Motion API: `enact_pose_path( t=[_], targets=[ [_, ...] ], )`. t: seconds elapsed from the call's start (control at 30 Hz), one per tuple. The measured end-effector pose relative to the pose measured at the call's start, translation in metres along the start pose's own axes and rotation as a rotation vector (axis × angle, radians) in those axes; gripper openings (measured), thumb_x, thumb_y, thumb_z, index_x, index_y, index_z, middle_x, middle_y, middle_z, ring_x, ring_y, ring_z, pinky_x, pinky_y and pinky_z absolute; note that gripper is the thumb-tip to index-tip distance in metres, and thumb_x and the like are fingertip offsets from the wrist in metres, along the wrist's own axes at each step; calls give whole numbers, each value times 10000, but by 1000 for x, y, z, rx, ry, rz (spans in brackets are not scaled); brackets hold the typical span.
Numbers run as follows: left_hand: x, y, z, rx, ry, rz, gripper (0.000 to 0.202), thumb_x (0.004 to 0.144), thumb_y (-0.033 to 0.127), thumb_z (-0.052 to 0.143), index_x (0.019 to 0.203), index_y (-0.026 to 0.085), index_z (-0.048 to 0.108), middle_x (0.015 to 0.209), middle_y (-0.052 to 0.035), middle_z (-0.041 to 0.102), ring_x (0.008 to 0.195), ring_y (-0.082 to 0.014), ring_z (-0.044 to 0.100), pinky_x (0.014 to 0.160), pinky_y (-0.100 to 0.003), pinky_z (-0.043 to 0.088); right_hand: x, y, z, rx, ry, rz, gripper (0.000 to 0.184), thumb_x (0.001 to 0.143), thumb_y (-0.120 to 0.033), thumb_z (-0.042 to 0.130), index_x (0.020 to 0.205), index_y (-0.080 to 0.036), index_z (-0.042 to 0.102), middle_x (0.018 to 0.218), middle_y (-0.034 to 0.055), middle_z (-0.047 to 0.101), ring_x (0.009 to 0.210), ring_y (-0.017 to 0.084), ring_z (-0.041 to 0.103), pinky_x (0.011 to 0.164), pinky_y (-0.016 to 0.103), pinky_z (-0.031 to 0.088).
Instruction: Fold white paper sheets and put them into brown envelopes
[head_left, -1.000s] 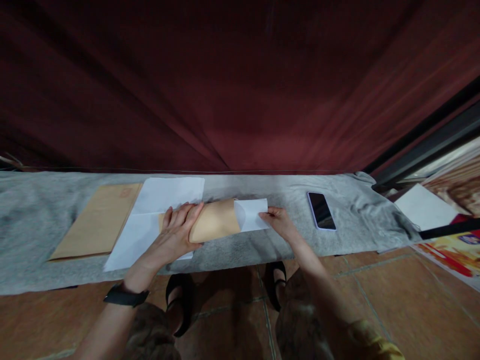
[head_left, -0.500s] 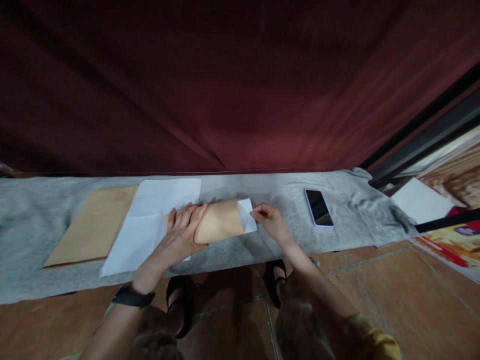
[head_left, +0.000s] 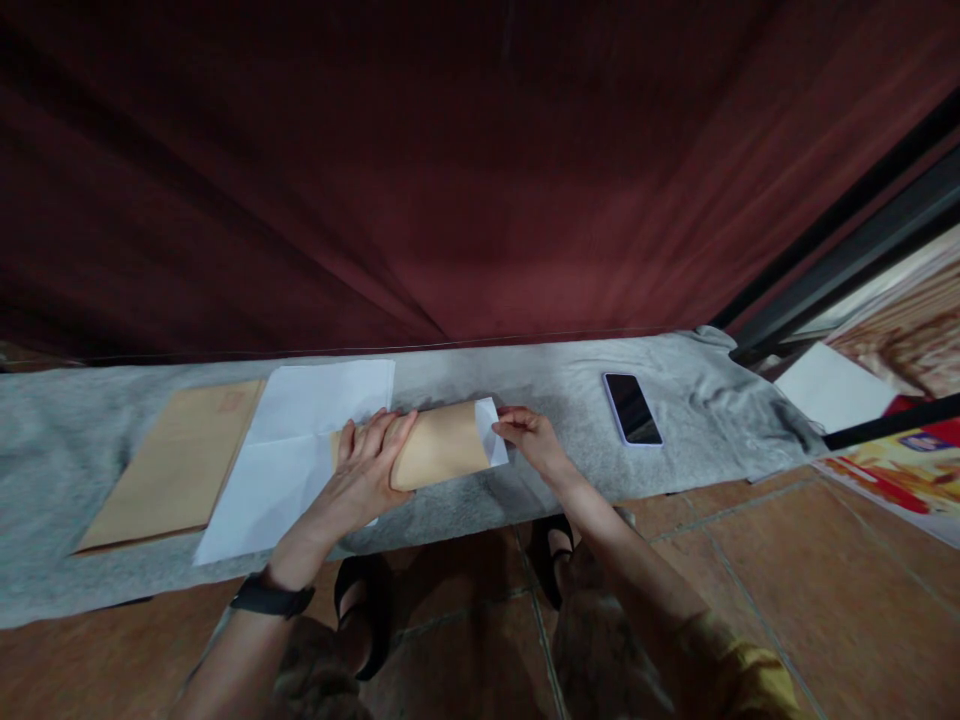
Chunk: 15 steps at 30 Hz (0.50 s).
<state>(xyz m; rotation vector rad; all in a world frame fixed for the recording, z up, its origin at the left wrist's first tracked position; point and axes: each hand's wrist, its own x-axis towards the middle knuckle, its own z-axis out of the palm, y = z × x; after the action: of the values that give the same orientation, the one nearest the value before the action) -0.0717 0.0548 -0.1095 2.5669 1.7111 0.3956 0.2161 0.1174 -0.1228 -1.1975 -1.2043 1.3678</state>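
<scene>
Fingertips of the person's right hand (head_left: 534, 440) pinch the edge of a slip of white paper (head_left: 497, 456) that pokes out of the open end of a small brown envelope (head_left: 444, 448). The envelope lies between the two hands, its middle bowed upward. On its other end, the left hand (head_left: 369, 462) presses down, fingers laid over the top and thumb along the near edge, gripping it. A dark wristband (head_left: 271, 597) circles the left wrist.

Under and left of the left hand, creased white sheets (head_left: 289, 455) lie partly beneath the envelope. Farther left, beside the sheets, is a large brown envelope (head_left: 176, 455) with a faint reddish mark in its far corner. Right of the pinching fingers, well apart from them, a phone (head_left: 634, 410) lies dark screen up. All this rests on a grey cloth (head_left: 559, 370). Beyond the grip hangs a dark red curtain (head_left: 480, 220); below, nearer the body, are dark shoes (head_left: 369, 610) on a tiled floor (head_left: 757, 560).
</scene>
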Motion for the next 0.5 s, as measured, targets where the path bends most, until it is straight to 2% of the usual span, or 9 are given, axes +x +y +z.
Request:
enact_pose_path(
  t=[0.13, 0.3, 0.5],
  targets=[
    [0, 3, 0, 41, 19, 11, 1128, 695, 336, 766, 1617, 221, 126, 1535, -221, 394, 1478, -450, 304, 1183, -705, 166, -6, -5, 3, 133, -7, 116, 227, 637, -428, 801, 680, -213, 741, 771, 15, 700, 751, 178, 593, 769, 325, 441],
    [0, 3, 2, 37, 7, 18, 1135, 701, 359, 767, 1620, 211, 117, 1527, -227, 394, 1482, -446, 297, 1187, -699, 165, -10, -2, 16, 114, 26, 37, 198, 661, -415, 780, 648, -222, 735, 942, 36, 730, 897, 212, 638, 833, 337, 442],
    [1, 4, 1, 23, -24, 4, 1180, 683, 370, 772, 1621, 220, 73, 1542, -221, 368, 1490, -440, 279, 1188, -700, 149, -4, -8, 3, 150, 62, 61, 199, 637, -401, 787, 640, -211, 727, 978, 45, 747, 874, 201, 628, 777, 309, 446]
  ],
)
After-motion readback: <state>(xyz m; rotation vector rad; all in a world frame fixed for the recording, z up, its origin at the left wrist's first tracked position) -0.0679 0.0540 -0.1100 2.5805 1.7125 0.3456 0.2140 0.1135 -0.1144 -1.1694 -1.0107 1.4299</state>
